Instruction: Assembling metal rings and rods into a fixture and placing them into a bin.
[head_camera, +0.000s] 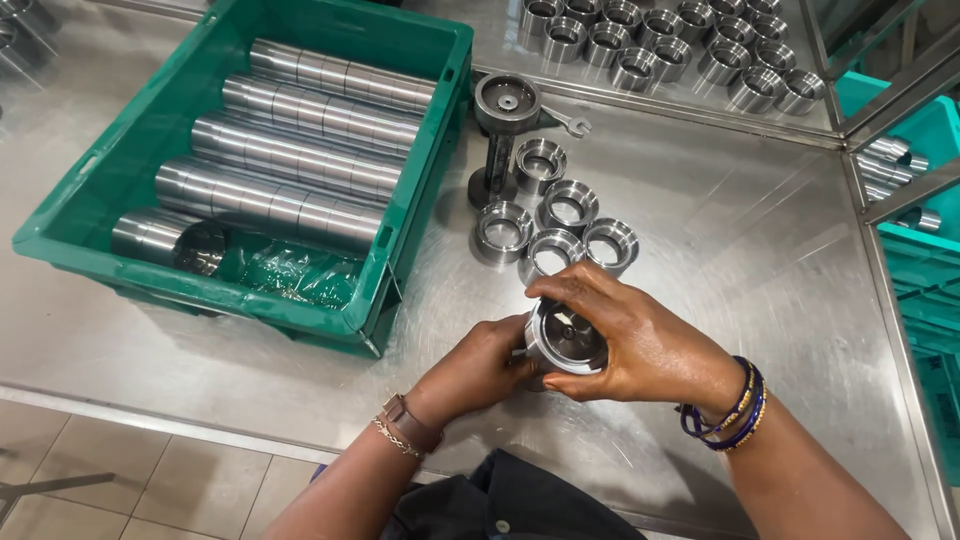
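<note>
Both my hands hold one short steel cup-shaped ring (566, 338) just above the metal table (740, 240). My right hand (640, 345) wraps over its top and right side. From below and the left, my left hand (478, 372) grips it. Its open mouth faces up toward me. Just beyond my fingers lie several loose steel rings (553, 225) of the same kind, next to a dark upright gauge stand (505, 120).
A green plastic crate (150, 130) at left holds long rows of stacked steel rings. A spanner (566, 123) lies behind the stand. Many more rings (670, 45) sit in rows at the far edge. Teal crates (925, 220) stand at right.
</note>
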